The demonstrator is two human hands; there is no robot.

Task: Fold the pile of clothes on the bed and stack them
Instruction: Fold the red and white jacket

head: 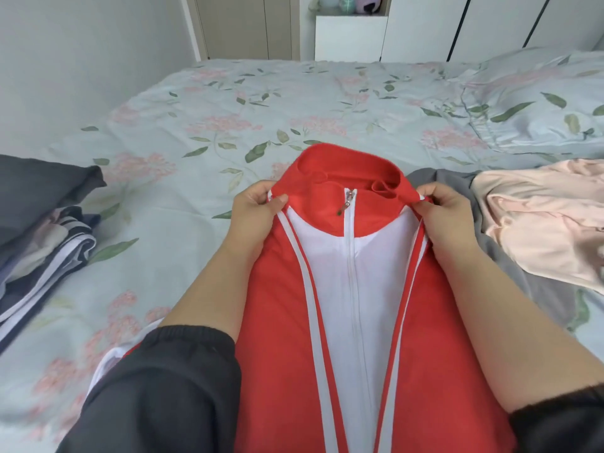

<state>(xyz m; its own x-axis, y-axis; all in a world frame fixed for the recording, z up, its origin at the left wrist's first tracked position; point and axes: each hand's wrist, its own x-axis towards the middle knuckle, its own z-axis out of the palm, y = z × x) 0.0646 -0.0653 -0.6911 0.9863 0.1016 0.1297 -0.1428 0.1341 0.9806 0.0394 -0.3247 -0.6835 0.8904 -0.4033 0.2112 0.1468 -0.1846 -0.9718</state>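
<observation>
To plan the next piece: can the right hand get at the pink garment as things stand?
Likely yes, once freed: the right hand pinches the red jacket, but the pink garment lies uncovered just to its right, nothing between.

A bed (pixel 294 103) fills the view, spread with a pale blue sheet printed with pink blossoms and green leaves, creased here and there. Far right, a pillow (pixel 539 103) in the same print lies on it. Off to the left, a plain pale wall (pixel 81 44). Beyond the bed, beige panelled doors (pixel 248 24), then a white cabinet (pixel 349 37) with soft toys (pixel 346 3) on top, too blurred to identify, and white wardrobe doors (pixel 457 24) to the right. Soft, even light throughout.
</observation>
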